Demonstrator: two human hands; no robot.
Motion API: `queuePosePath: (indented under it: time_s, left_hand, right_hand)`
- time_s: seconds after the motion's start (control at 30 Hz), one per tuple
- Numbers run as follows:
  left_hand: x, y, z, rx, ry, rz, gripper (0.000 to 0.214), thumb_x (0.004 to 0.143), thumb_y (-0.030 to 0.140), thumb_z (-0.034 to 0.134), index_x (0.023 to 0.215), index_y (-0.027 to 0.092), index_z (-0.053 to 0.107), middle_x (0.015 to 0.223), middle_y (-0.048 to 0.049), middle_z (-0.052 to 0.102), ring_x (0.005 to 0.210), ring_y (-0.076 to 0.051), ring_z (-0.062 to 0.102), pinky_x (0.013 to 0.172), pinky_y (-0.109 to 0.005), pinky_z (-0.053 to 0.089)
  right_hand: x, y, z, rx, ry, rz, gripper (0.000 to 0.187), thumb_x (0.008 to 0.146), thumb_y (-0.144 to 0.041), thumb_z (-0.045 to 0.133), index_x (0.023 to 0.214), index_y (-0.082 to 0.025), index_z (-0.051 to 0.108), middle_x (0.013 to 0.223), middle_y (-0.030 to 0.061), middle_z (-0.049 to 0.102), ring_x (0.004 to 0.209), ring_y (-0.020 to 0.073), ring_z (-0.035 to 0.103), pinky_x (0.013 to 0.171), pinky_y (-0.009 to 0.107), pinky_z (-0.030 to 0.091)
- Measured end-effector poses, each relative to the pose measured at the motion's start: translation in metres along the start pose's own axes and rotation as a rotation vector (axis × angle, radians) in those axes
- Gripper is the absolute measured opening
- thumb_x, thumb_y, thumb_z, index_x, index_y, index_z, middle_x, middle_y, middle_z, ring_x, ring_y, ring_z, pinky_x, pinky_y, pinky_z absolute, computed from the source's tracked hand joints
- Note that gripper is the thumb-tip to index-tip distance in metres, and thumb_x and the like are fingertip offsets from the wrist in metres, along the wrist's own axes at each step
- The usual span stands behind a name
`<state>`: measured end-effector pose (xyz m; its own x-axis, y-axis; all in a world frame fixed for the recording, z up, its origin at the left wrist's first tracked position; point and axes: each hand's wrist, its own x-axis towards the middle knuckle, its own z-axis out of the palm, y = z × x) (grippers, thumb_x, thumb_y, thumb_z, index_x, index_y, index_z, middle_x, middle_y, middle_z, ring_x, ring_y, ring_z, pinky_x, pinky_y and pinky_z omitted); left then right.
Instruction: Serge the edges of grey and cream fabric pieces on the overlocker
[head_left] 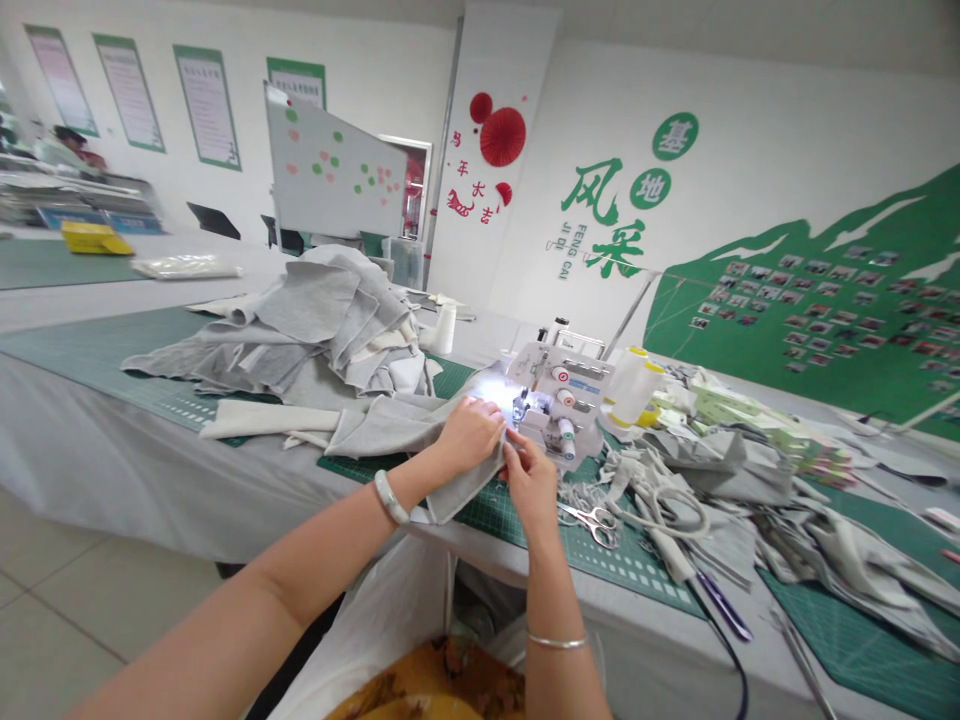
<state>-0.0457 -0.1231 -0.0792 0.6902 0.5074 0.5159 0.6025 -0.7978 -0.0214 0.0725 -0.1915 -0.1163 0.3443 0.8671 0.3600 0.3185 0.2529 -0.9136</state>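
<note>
A piece of grey fabric stretches across the table to the lit needle area of a white overlock sewing machine. My left hand rests on it just left of the presser foot, fingers bent and closed on the cloth. At the fabric's near right edge, my right hand pinches the cloth between thumb and fingers. Both hands are close together in front of the machine. A fold of the fabric hangs down below them toward the table's front edge. The left fingertips are partly lost in the glare of the lamp.
A large heap of grey fabric pieces lies at the left. Scissors sit near my right hand, beside thread scraps and grey offcuts. White thread cones stand behind the machine. Green cutting mats cover parts of the table.
</note>
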Motion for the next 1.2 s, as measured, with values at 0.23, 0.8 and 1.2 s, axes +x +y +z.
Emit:
queuePosePath:
  time_s: [0.23, 0.8, 1.2]
  left_hand:
    - [-0.005, 0.004, 0.008, -0.053, 0.042, -0.014, 0.028, 0.096, 0.02, 0.033, 0.095, 0.014, 0.061, 0.099, -0.0095, 0.063, 0.095, -0.022, 0.055, 0.086, -0.036, 0.04]
    - [0.006, -0.005, 0.01, -0.081, -0.005, -0.067, 0.029, 0.095, 0.022, 0.034, 0.093, 0.014, 0.062, 0.099, -0.0093, 0.065, 0.094, -0.02, 0.059, 0.088, -0.035, 0.043]
    - [-0.007, -0.003, 0.011, -0.149, 0.11, -0.067, 0.027, 0.096, 0.023, 0.036, 0.094, 0.016, 0.062, 0.1, -0.0073, 0.064, 0.097, -0.019, 0.057, 0.092, -0.034, 0.042]
  right_hand:
    - [0.003, 0.005, 0.0, 0.002, -0.003, -0.006, 0.045, 0.079, -0.044, 0.057, 0.109, -0.012, 0.067, 0.054, -0.0032, 0.055, 0.046, 0.0133, 0.051, 0.048, 0.025, 0.043]
    - [0.006, 0.015, 0.003, -0.048, -0.035, -0.038, 0.046, 0.077, -0.034, 0.057, 0.119, -0.015, 0.064, 0.052, -0.0063, 0.045, 0.048, 0.0114, 0.042, 0.048, 0.023, 0.039]
    - [0.002, 0.013, 0.004, -0.044, -0.056, -0.01, 0.049, 0.077, -0.031, 0.055, 0.123, -0.015, 0.06, 0.053, -0.0067, 0.045, 0.047, 0.0119, 0.046, 0.047, 0.024, 0.041]
